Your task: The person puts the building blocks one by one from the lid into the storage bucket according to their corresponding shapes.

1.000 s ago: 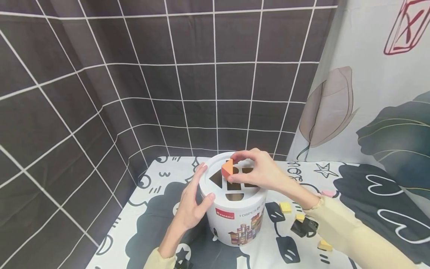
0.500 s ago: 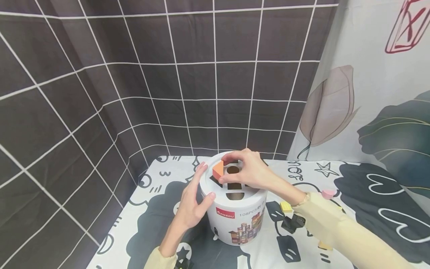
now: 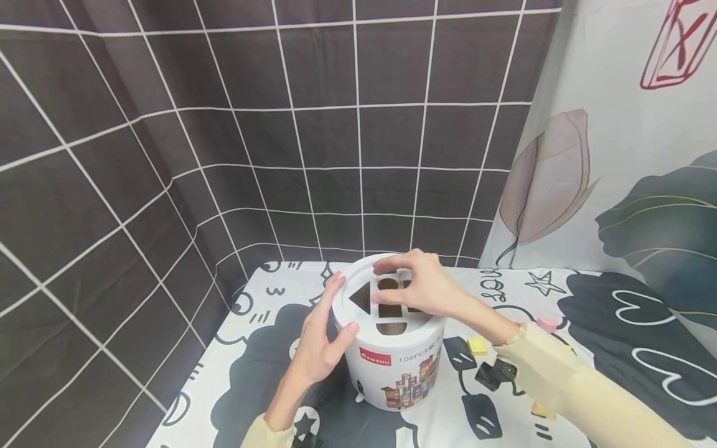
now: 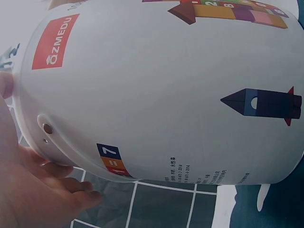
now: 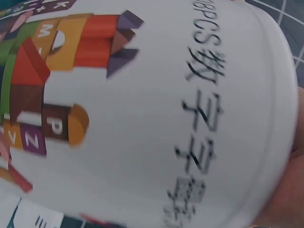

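A white bucket (image 3: 366, 379) with printed toy-block pictures stands upright on the cloth. Its white lid (image 3: 354, 320) has several shaped holes, among them a triangular hole (image 3: 362, 298) on the left. Against the bucket's left side rests my left hand (image 3: 319, 345), fingers extended along the rim and thumb at the front. My right hand (image 3: 428, 286) hovers over the lid, thumb and fingers apart, and no block shows between them. In the left wrist view, the left hand (image 4: 42, 190) lies beside the lid's edge. The right wrist view catches only part of the right hand (image 5: 285, 190) behind the rim.
Right of the bucket lie a yellow block (image 3: 477, 346), a pink block (image 3: 549, 323) and another yellow block (image 3: 542, 410) near my sleeve. A patterned cloth (image 3: 252, 373) covers the table. Behind it hangs a dark gridded curtain (image 3: 330, 137).
My right hand carried an orange triangular block left to the triangular hole and let it go. The block is out of sight now. My left hand stays put.
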